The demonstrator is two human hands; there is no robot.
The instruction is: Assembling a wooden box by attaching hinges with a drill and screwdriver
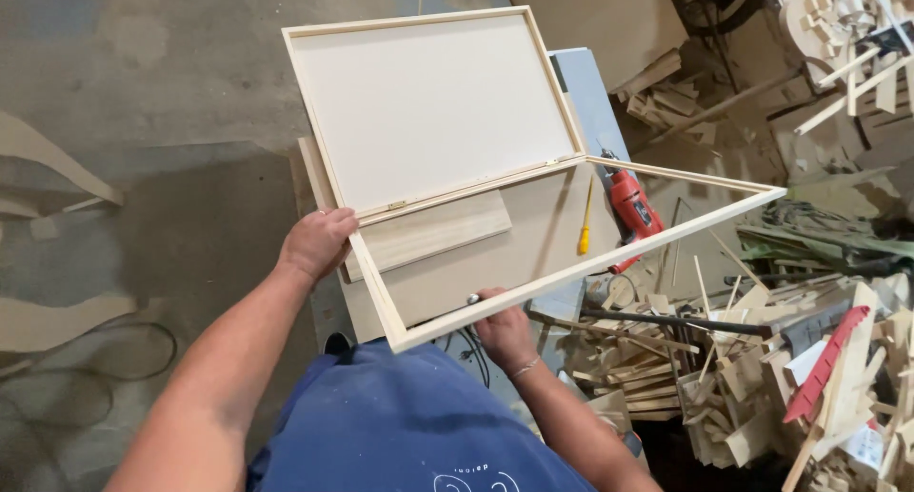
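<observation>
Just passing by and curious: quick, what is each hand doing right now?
Left hand: closed on the hinged edge of the wooden frame.
Right hand: gripping the frame's near rail from below.

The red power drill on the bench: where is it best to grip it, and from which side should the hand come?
Probably by its red body, coming from the right. It lies flat, lengthwise on the workbench, under the open wooden frame, whose rail crosses its near end, so only the upper part is free. The yellow screwdriver lies close on its left.
</observation>
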